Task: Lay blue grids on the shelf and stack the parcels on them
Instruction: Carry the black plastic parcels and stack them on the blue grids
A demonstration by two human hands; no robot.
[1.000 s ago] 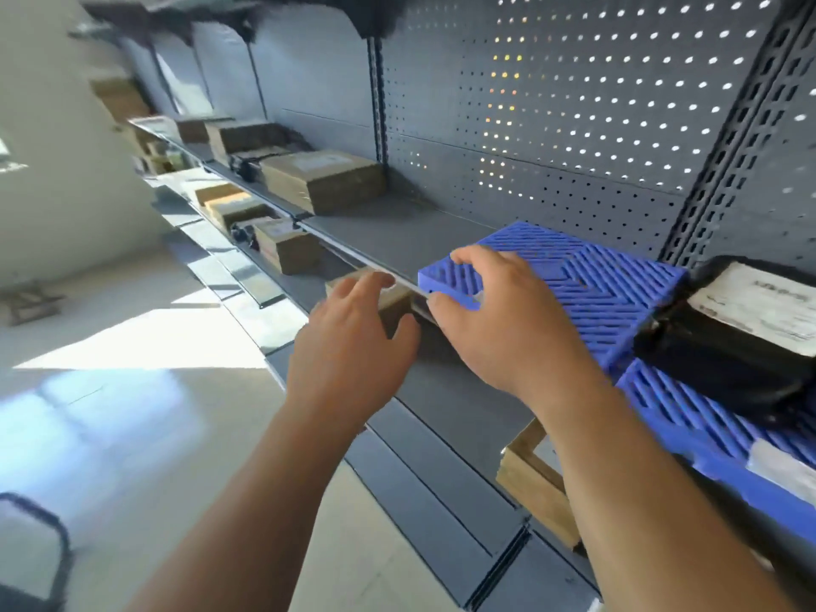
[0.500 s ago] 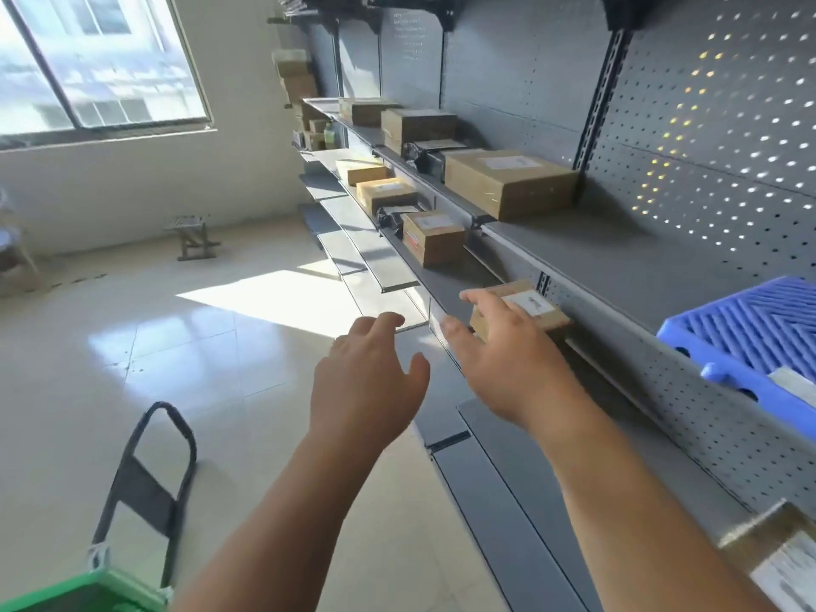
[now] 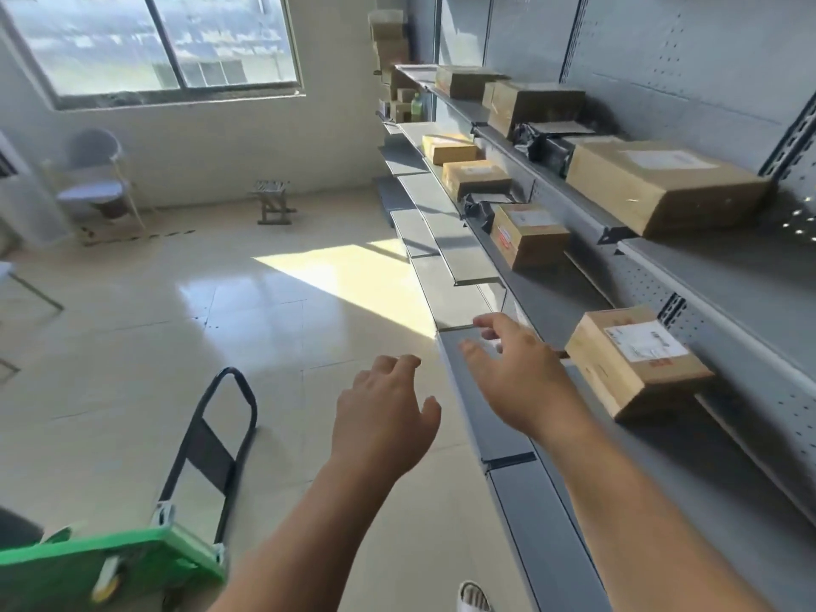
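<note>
1. Fingers (image 3: 488, 322) of the right hand (image 3: 521, 382) were loosely spread, holding nothing; left hand (image 3: 384, 417) likewise relaxed, empty
2. A labelled parcel (image 3: 631, 360) sat on the grey shelf (image 3: 547, 302), just beside the right hand

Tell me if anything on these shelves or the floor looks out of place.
The green trolley seems flipped: a wheel shows on its upward face. The nearest parcel sits skewed to the shelf edge.
</note>
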